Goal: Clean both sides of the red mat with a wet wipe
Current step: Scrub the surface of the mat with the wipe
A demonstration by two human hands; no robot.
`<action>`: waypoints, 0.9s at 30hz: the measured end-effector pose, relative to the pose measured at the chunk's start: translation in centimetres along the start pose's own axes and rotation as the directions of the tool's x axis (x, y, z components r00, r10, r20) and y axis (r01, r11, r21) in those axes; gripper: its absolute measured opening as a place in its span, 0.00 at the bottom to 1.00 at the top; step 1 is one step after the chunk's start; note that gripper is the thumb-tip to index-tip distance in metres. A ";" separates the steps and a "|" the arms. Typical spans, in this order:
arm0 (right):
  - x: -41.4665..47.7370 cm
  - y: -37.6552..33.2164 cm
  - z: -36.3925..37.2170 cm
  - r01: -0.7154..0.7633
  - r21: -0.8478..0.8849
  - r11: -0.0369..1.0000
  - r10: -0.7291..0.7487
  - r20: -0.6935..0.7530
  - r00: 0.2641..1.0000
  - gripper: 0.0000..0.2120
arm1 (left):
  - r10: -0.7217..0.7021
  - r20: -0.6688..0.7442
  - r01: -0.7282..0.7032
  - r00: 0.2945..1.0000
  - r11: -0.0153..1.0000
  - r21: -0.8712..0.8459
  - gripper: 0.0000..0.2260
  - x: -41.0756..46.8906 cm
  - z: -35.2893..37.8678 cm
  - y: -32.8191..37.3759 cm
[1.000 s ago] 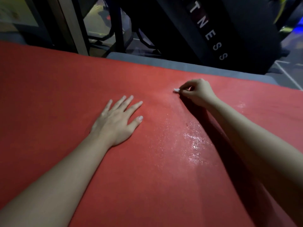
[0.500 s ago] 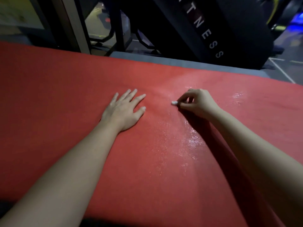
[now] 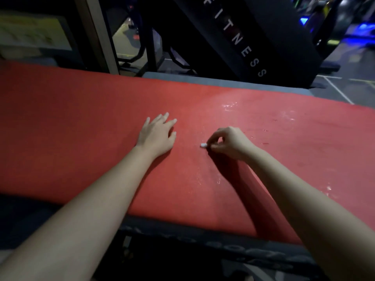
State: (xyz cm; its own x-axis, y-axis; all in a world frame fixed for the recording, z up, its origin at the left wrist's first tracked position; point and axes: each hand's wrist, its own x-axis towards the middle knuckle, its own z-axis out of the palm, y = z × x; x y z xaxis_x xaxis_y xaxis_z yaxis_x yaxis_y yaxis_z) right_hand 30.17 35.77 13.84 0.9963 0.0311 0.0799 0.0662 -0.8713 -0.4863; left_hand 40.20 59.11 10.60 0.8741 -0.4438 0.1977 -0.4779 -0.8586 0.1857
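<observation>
1. Dim gym floor stretches beyond the red mat [image 3: 81, 128], and a black machine lettered FITNESS [image 3: 274, 27] leans behind the mat's far edge. A grey pad [image 3: 223, 82] peeks out along that edge.
2. Count: one mat, one wet wipe [image 3: 203, 145], two grips.
3. My left grip [image 3: 157, 136] lies flat near the mat's middle, fingers straight, pressing down and holding nothing.
4. My right grip [image 3: 231, 144], just right of the left on the mat, pinches the wipe between thumb and fingertips. The wipe is wadded to a small white nub and sits down at the mat's surface.
5. Wet sheen shows on the mat's right part and the left part looks dry, so I judge this side only partly wiped.
6. The mat looks soft, limp and light, and probably slick where wet. For flipping I would take its near edge with both grips, since one corner alone would likely sag and fold.
</observation>
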 end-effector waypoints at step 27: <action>-12.2 -6.7 5.0 0.087 0.105 0.991 -0.073 -0.128 0.989 0.06 | -0.077 0.030 0.081 0.997 0.989 -0.127 0.21 -7.6 1.2 2.6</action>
State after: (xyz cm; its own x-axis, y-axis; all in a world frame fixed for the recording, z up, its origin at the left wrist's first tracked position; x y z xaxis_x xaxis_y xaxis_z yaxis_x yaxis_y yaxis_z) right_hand 17.86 43.63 11.77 0.9735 0.0316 0.2263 0.1579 -0.8090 -0.5662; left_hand 32.44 59.97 8.38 0.9107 -0.3835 0.1536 -0.4130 -0.8519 0.3220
